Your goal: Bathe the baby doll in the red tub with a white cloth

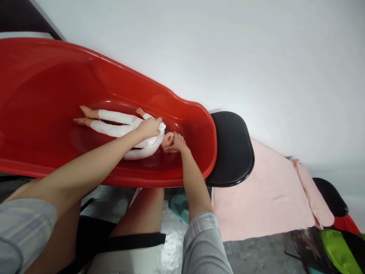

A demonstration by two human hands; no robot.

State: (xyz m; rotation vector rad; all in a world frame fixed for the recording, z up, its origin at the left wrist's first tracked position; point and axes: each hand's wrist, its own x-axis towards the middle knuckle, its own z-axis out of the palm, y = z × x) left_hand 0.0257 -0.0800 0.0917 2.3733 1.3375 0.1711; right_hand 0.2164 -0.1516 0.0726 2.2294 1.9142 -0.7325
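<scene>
A baby doll [114, 127] with white cloth limbs and body lies on its back inside a red baby bathtub [51, 102]. Its bare feet point left and its head is towards the narrow right end. My left hand [151, 127] reaches across the doll's chest, fingers closed on the white cloth near its neck. Round the side and top of the doll's head curls my right hand [177, 143], the thumb by its cheek. The doll's face shows partly between my two hands. One small doll hand sticks up beyond my left hand.
A black chair seat [232, 148] shows at the tub's right end. Farther right lie a pink padded mat [265, 198] and another black seat [329, 196]. A white wall [242, 49] runs behind the tub. Bright green material [339, 247] shows at the lower right.
</scene>
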